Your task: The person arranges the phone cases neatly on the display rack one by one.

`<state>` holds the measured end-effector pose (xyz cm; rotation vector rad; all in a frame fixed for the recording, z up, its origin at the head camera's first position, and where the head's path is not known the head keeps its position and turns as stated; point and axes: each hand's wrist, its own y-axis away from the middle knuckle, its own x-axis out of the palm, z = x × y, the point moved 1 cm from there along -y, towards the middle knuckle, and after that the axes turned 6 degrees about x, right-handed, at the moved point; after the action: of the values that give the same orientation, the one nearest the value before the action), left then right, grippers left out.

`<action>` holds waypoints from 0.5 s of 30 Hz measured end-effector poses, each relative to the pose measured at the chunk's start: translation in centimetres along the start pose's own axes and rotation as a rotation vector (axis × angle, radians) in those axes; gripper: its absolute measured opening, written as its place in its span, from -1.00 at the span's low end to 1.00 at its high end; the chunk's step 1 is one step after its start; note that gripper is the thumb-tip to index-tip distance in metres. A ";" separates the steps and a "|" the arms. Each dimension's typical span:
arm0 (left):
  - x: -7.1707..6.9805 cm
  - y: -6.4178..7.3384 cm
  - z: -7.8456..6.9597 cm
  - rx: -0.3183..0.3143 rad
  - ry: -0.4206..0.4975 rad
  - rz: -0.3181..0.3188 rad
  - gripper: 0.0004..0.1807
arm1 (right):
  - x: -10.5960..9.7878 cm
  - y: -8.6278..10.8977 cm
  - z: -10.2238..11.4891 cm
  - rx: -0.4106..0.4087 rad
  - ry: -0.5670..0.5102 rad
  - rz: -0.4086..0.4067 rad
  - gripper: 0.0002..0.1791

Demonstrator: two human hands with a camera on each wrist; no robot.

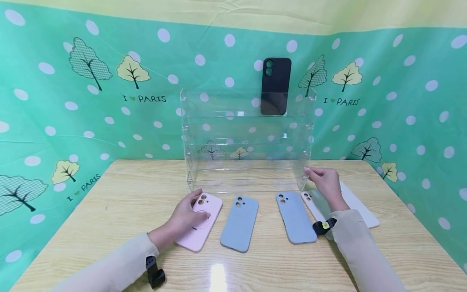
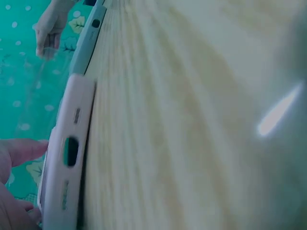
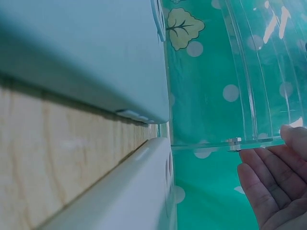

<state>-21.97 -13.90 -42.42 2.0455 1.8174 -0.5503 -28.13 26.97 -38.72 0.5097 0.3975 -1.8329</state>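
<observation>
My left hand (image 1: 185, 215) grips a pink phone case (image 1: 198, 239) that lies on the table, its thumb across the case's back and its fingers by the left edge. In the left wrist view, the slotted bottom end of that pink case (image 2: 72, 153) is close up. At the lower right side panel of a clear acrylic tiered rack (image 1: 248, 174), my right hand (image 1: 326, 184) pinches the edge. The right wrist view has the thumb on one side of the panel (image 3: 216, 145) and the fingers of the right hand (image 3: 278, 177) on the other.
On the rack's top tier leans a black phone case (image 1: 276, 83). Two blue-grey cases, one left (image 1: 238, 227) and one right (image 1: 296, 219), lie before the rack. A pale case (image 1: 314, 207) and a white one (image 1: 359, 207) lie partly behind my right arm. Patterned green cloth (image 1: 219, 52) hangs behind.
</observation>
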 end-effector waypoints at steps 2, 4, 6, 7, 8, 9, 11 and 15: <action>-0.1 -0.2 0.0 0.001 0.001 -0.006 -0.10 | 0.0 0.0 -0.1 -0.018 0.003 0.008 -0.46; -0.3 -0.5 0.1 -0.007 0.018 -0.006 -0.13 | 0.0 0.0 -0.1 -0.014 0.004 -0.001 -0.47; -0.4 -0.8 0.3 -0.014 0.041 -0.004 -0.18 | -0.1 0.1 0.0 -0.014 0.004 -0.002 -0.49; -0.5 -0.9 0.3 -0.023 0.047 -0.003 -0.21 | -0.1 0.2 0.0 -0.015 0.007 -0.002 -0.49; -0.6 -1.0 0.4 -0.034 0.056 -0.003 -0.25 | -0.1 0.2 0.1 -0.011 0.005 -0.002 -0.50; -0.7 -1.2 0.4 -0.046 0.066 -0.003 -0.29 | -0.1 0.3 0.1 -0.009 0.003 -0.001 -0.50; -0.9 -1.4 0.5 -0.067 0.082 -0.005 -0.39 | -0.2 0.3 0.2 -0.017 0.003 0.010 -0.50; -1.2 -1.8 0.4 -0.082 0.150 -0.010 -0.52 | -0.4 0.3 0.1 -0.020 0.010 0.019 -0.46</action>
<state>-23.93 -14.92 -42.15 2.0724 1.9017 -0.3263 -27.80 27.10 -38.41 0.5078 0.4162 -1.8075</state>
